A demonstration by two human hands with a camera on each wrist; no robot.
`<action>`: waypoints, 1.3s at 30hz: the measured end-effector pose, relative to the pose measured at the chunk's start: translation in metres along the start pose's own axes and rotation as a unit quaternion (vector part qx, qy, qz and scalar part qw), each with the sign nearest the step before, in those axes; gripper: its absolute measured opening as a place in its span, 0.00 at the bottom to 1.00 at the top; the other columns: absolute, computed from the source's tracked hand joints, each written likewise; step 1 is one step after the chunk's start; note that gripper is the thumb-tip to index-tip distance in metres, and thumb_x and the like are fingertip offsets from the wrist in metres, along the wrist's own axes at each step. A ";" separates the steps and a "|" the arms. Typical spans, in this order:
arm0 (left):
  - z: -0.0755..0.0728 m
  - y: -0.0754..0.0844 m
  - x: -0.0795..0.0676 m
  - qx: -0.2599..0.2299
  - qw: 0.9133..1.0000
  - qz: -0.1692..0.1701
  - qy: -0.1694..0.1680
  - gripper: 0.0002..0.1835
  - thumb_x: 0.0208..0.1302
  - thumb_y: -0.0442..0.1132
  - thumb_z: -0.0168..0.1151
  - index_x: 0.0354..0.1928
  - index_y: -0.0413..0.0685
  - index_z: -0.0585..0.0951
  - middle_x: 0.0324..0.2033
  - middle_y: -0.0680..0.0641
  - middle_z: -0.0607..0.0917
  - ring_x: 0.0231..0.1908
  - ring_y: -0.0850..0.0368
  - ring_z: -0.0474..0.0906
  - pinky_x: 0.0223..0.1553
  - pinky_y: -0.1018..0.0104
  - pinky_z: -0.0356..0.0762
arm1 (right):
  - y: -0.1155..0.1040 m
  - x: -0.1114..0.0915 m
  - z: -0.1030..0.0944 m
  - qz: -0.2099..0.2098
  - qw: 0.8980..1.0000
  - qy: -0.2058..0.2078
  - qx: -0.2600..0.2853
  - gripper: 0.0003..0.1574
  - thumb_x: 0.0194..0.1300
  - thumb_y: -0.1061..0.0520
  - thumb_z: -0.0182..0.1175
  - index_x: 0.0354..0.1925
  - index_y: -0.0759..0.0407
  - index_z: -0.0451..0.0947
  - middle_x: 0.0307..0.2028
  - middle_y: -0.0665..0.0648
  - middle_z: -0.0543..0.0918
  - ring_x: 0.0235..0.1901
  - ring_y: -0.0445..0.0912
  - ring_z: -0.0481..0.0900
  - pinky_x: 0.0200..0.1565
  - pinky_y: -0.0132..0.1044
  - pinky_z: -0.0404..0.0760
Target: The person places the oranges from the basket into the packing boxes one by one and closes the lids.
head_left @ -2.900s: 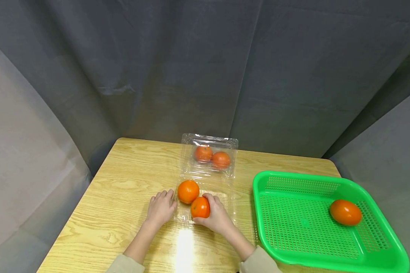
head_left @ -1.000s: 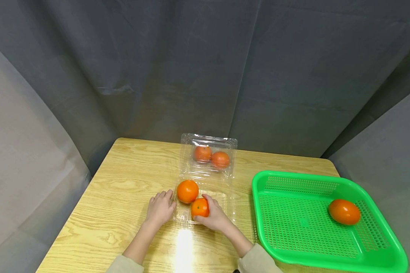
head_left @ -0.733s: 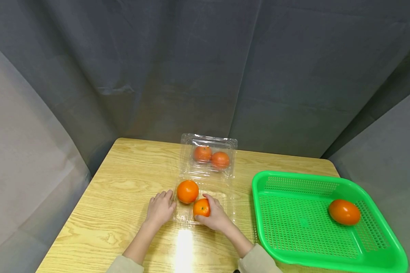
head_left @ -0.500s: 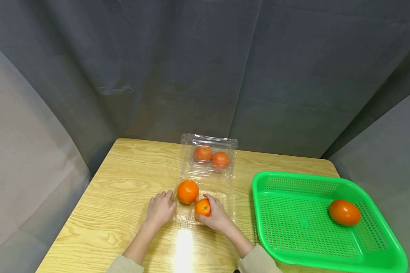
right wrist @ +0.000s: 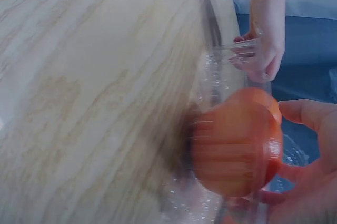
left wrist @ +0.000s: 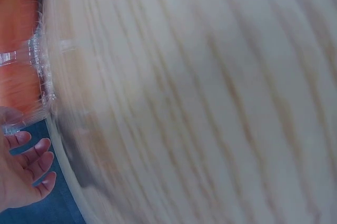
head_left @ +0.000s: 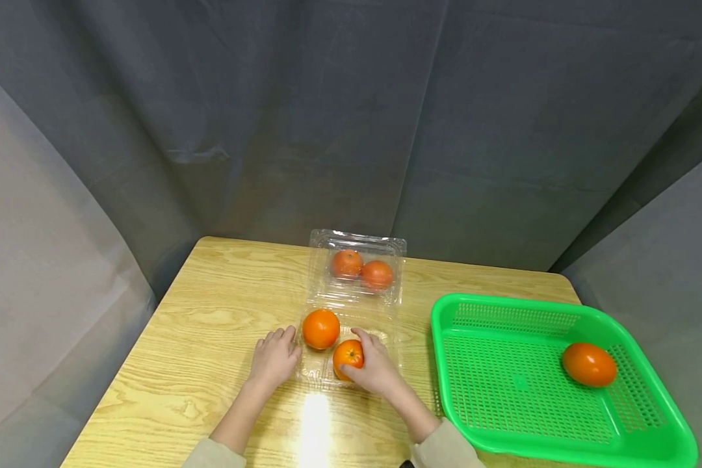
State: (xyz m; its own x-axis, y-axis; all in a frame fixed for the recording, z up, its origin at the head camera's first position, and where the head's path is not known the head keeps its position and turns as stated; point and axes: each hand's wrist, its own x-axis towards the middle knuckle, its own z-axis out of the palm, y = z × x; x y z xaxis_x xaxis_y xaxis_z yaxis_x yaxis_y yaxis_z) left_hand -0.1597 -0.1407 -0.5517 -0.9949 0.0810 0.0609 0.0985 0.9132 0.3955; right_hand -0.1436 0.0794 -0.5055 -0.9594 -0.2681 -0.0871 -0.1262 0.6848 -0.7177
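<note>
Orange (head_left: 346,355) pinched between your right fingers (head_left: 364,340); clear box (head_left: 353,300) beneath them; your left fingers (head_left: 290,333) loosely bent at its edge.

The head camera looks forward and down from high above the fingers (head_left: 277,334). Each wrist camera looks from close by, past its own fingers, over the surface (head_left: 187,338). Head and right wrist both see the orange fruit (head_left: 345,359) between the right fingers (head_left: 363,336).

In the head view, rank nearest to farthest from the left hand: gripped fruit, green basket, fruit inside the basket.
1. Gripped fruit: clear container's near half.
2. Green basket: at right, left side nearest.
3. Basket fruit: toward the right end.
</note>
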 end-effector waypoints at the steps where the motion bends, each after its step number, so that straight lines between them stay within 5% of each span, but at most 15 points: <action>1: 0.000 0.000 0.000 0.000 1.000 0.000 0.000 0.19 0.60 0.48 0.53 0.50 0.47 0.74 0.40 0.45 0.79 0.41 0.48 0.73 0.41 0.54 0.68 | -0.001 -0.001 -0.002 -0.005 1.000 0.005 -0.004 0.44 0.50 0.51 0.65 0.63 0.57 0.59 0.57 0.68 0.66 0.49 0.58 0.70 0.41 0.51 0.75; 11: -0.001 0.001 0.000 0.000 1.000 0.000 0.000 0.18 0.60 0.48 0.53 0.50 0.47 0.74 0.39 0.46 0.79 0.40 0.49 0.74 0.40 0.55 0.67 | -0.015 -0.010 -0.025 -0.029 0.998 0.043 -0.020 0.41 0.54 0.53 0.63 0.63 0.58 0.60 0.60 0.66 0.65 0.58 0.62 0.64 0.55 0.58 0.65; 39: -0.002 0.001 0.000 -0.003 1.000 0.000 -0.004 0.15 0.60 0.47 0.53 0.47 0.48 0.74 0.40 0.46 0.79 0.42 0.48 0.73 0.41 0.55 0.67 | -0.014 -0.039 -0.126 -0.044 0.989 0.134 -0.032 0.34 0.59 0.56 0.61 0.61 0.61 0.63 0.60 0.67 0.64 0.60 0.64 0.59 0.55 0.63 0.61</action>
State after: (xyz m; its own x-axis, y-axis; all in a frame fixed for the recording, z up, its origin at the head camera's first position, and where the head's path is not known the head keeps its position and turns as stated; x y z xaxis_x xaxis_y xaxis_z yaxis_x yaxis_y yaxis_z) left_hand -0.1596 -0.1408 -0.5494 -0.9950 0.0837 0.0544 0.0985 0.9104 0.4019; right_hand -0.1361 0.1660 -0.4050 -0.9754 -0.1447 0.1664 -0.2195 0.7104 -0.6687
